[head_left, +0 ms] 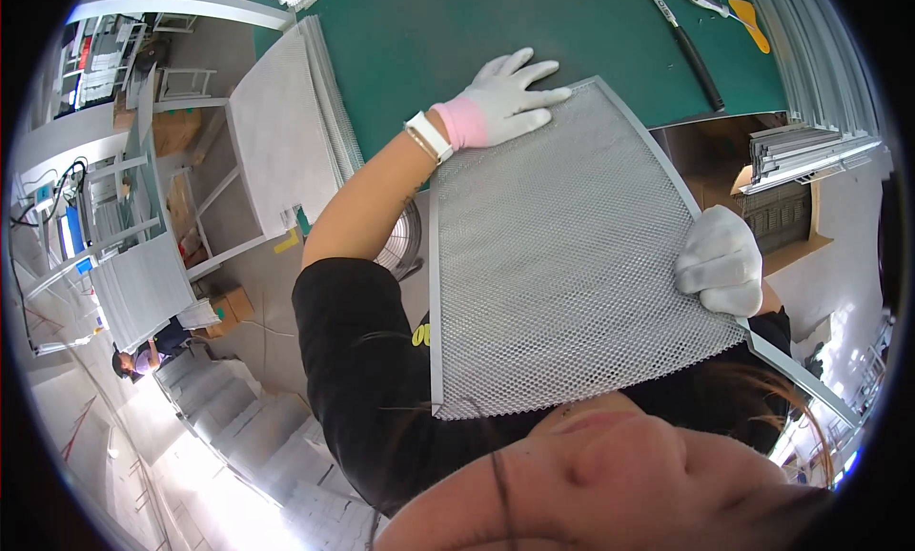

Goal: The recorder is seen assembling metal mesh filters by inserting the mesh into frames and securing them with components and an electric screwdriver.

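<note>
A silver metal mesh panel (562, 255) with pale metal frame strips along its left and right sides leans from the green tabletop toward my body. My left hand (510, 98), in a white glove with a pink cuff, lies with fingers spread at the panel's far edge. At the right side my right hand (721, 262), in a white glove, is closed over the frame strip (796, 370) by the mesh edge. That strip runs on past the near end of the mesh. The fingertips of my right hand are hidden from view.
On the green table (410, 36) lie a black-handled hammer (691, 55) and an orange scraper-like tool (749, 25). Metal strips (810, 155) are stacked at the right, above an open cardboard box (810, 246). Flat panels (286, 112) stand at the left. A person (148, 358) is in the far left background.
</note>
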{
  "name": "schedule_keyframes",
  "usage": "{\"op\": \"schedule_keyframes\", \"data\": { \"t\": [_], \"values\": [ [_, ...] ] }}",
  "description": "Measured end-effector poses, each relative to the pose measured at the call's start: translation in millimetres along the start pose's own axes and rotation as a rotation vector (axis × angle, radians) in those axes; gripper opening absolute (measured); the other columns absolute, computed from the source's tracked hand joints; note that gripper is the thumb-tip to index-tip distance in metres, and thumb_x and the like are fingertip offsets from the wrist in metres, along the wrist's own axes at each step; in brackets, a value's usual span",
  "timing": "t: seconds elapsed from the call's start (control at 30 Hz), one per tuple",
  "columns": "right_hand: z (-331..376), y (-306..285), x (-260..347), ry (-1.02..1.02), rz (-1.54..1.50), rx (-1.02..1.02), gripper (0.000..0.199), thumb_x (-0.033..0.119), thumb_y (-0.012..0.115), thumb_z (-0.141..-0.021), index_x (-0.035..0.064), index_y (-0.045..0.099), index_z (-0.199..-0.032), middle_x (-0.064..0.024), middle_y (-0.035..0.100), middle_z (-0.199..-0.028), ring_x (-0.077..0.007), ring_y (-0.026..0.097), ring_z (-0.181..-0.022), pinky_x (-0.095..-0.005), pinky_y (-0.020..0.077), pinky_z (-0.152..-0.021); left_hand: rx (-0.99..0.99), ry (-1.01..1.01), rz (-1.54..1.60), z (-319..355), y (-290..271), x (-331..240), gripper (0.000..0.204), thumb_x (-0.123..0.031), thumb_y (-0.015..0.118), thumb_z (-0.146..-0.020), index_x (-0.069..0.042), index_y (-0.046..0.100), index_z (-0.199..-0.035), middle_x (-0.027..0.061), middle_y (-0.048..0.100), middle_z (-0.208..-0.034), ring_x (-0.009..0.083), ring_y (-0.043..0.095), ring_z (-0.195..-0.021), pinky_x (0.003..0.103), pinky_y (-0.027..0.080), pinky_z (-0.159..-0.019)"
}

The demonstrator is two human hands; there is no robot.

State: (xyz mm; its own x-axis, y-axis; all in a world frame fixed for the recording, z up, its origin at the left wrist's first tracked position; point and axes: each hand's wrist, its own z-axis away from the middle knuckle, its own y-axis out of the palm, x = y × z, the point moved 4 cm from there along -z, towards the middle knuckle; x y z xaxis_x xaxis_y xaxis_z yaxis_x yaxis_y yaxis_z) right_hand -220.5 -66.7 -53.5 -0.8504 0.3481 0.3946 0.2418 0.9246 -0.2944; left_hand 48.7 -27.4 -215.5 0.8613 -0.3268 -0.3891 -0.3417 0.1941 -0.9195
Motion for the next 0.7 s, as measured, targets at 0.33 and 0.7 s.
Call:
{"op": "schedule_keyframes", "data": {
  "t": [0.33,0.7],
  "values": [
    [3.3,-2.4,2.1,-0.003,-0.024,0.014,0.031,0.023,0.061,-0.051,0.0121,0.032,-0.048,-0.0112,0.058,-0.064,-0.0104,0.05,-0.045,-0.0232,0.0285,-0.035,0.011,0.012,0.148,-8.2,-1.7,0.9,0.049,-0.034,0.032,-0.106,-0.018,0.06,-0.144,0.0146,0.041,-0.159,0.0404,0.024,-0.152,0.052,0.012,-0.127],
    [2.7,-3.2,1.2,-0.038,0.019,-0.024,0.029,0.022,0.062,-0.052,0.0096,0.036,-0.048,-0.0116,0.058,-0.064,-0.0122,0.053,-0.048,-0.0237,0.0332,-0.037,-0.07,-0.226,0.159,0.1,-29.2,-31.9,0.042,-0.03,0.043,-0.1,-0.006,0.076,-0.112,0.0132,0.068,-0.122,0.033,0.053,-0.126,0.048,0.04,-0.109]
  ]
}}
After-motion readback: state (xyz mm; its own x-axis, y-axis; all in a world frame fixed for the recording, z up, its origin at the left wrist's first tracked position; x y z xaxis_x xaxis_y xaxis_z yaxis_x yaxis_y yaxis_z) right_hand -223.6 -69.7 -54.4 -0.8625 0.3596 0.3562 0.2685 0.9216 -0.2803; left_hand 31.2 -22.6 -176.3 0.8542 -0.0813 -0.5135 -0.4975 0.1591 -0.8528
